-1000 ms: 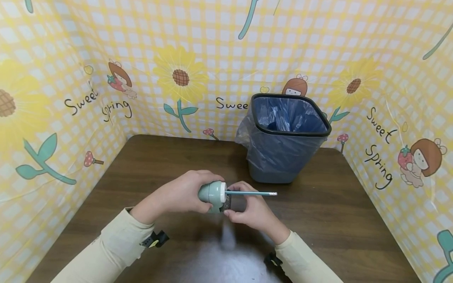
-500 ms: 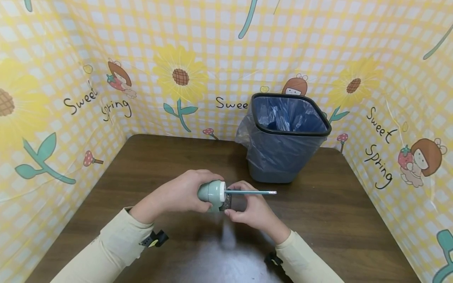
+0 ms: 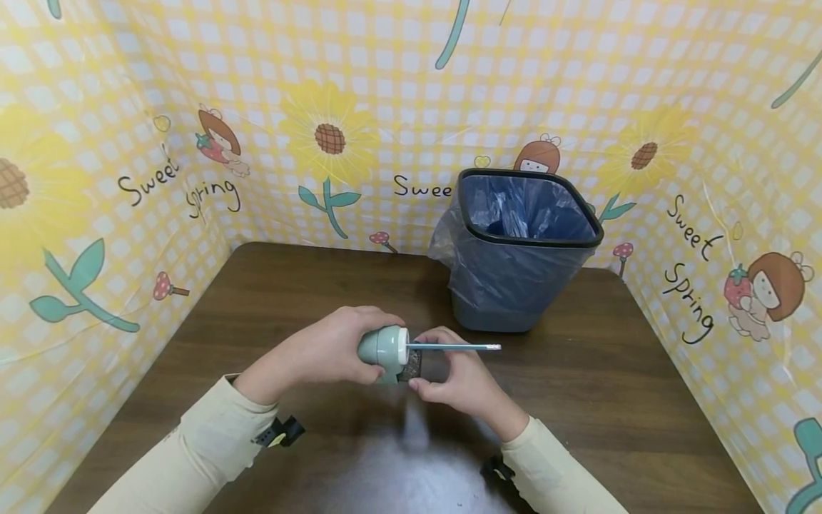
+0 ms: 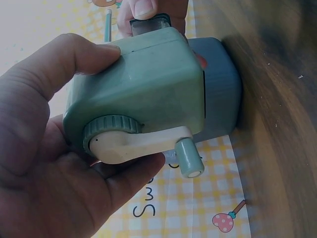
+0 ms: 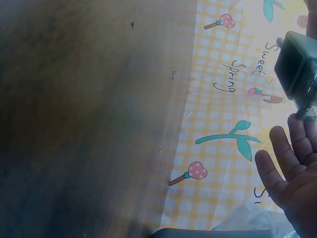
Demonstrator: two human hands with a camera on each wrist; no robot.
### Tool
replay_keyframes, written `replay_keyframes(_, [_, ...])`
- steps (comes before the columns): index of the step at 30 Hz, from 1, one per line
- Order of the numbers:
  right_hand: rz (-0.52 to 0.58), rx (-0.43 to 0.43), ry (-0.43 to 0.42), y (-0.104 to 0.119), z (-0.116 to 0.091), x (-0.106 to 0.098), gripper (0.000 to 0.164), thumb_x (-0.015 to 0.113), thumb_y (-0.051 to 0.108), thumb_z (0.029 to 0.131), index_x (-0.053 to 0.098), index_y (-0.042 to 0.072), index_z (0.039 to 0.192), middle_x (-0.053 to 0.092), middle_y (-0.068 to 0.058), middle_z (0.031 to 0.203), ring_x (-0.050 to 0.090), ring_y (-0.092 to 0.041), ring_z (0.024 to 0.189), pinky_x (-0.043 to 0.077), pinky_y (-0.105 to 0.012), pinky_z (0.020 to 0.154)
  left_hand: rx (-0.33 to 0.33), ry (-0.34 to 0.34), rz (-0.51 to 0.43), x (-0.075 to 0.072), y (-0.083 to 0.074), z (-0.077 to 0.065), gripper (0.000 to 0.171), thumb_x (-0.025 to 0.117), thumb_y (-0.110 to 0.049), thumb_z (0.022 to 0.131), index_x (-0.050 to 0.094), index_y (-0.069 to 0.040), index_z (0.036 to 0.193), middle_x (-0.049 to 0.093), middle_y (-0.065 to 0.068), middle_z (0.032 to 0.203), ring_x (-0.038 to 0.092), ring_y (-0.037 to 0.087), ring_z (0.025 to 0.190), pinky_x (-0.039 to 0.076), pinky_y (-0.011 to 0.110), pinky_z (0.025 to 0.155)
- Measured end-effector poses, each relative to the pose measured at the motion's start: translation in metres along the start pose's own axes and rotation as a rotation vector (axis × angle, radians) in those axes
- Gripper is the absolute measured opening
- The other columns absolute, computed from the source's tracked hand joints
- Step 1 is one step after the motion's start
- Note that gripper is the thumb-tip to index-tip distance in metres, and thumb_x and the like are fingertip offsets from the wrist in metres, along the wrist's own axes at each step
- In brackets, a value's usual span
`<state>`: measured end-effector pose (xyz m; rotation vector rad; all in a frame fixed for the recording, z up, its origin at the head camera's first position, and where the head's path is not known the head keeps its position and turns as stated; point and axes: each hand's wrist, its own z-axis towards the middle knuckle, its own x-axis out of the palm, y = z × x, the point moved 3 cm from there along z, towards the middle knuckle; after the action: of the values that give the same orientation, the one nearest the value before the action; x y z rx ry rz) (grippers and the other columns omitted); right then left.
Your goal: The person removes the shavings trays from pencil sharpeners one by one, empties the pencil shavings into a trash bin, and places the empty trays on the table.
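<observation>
Above the table, my left hand grips a green crank pencil sharpener, tipped on its side. A blue pencil sticks out of its white front, pointing right. With thumb and fingers, my right hand pinches the dark shavings drawer, which stands partly out of the sharpener. The left wrist view shows the cream crank handle beside the left palm, and the right thumb on the drawer. In the right wrist view, the sharpener is cut off by the frame's edge.
A bin with a clear plastic liner and black rim stands at the back right of the dark wooden table. Yellow checked cloth walls in the back and both sides.
My right hand has shifted very slightly right with the drawer, which shows a little further out of the sharpener. The left hand and sharpener have hardly moved.
</observation>
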<state>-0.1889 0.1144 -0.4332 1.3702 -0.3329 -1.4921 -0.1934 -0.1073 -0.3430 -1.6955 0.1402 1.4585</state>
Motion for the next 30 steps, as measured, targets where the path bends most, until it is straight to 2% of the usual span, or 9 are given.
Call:
replay_keyframes(12, [-0.006, -0.011, -0.008, 0.0019, 0.0015, -0.0009, 0.054, 0.088, 0.026, 0.076, 0.06, 0.023, 0.121, 0.062, 0.015, 0.119, 0.059, -0.009, 0.115, 0.05, -0.042, 0.102, -0.007, -0.002, 0.024, -0.0032, -0.0001, -0.0013, 0.067, 0.085, -0.025, 0.078, 0.06, -0.02, 0.139, 0.064, -0.007, 0.126, 0.06, 0.011, 0.095, 0.053, 0.029, 0.077])
replay_keyframes(19, [0.002, -0.013, -0.008, 0.0011, 0.0013, 0.0, 0.054, 0.089, 0.025, 0.076, 0.06, 0.023, 0.121, 0.062, 0.014, 0.119, 0.061, -0.016, 0.116, 0.05, -0.041, 0.102, -0.02, -0.004, 0.021, -0.0037, 0.0012, -0.0037, 0.065, 0.085, -0.025, 0.079, 0.06, -0.02, 0.138, 0.064, -0.007, 0.125, 0.059, 0.012, 0.095, 0.052, 0.029, 0.077])
replay_keyframes(30, [0.001, -0.031, -0.018, 0.001, 0.0029, -0.0005, 0.054, 0.089, 0.024, 0.076, 0.06, 0.022, 0.121, 0.063, 0.012, 0.12, 0.058, -0.008, 0.115, 0.05, -0.042, 0.101, -0.026, -0.015, 0.024, -0.0049, 0.0037, -0.0052, 0.066, 0.085, -0.024, 0.078, 0.06, -0.02, 0.138, 0.064, -0.006, 0.124, 0.06, 0.012, 0.095, 0.053, 0.03, 0.076])
